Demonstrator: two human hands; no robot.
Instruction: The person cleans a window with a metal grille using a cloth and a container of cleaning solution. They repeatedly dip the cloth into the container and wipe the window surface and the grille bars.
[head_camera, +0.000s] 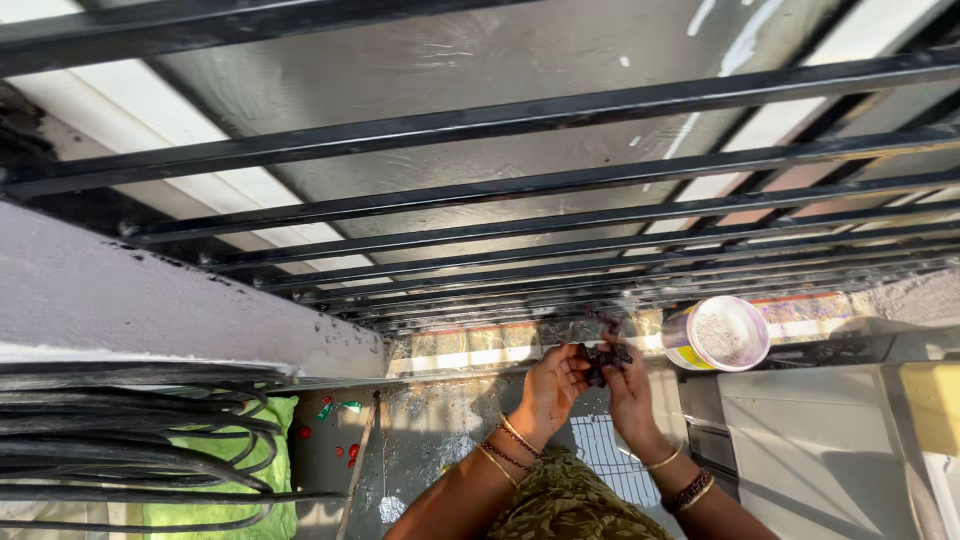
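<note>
**Both hands closed on dark clump at foot of window bars**

Black cables (130, 440) run in a bundle across the lower left, nearest the lens, lying over a green cloth (215, 470). Above them sits a grey ledge (150, 300). Black metal bars (520, 185) cross the whole upper view in parallel rows.

Left hand (550, 385) and right hand (628, 385) are raised side by side, each wrist carrying bangles. Between them is a dark crumpled clump (603, 358), held at the base of the bars; its material cannot be told. Grip state: fingers of both hands curled narrowly onto the clump, the hands nearly touching.

Just right of the right hand a round white container (718, 335) lies tilted, its open mouth showing pale grey powder. Below the hands is a white grille (608, 455). Small red and green bits (335, 425) lie near the cloth
</note>
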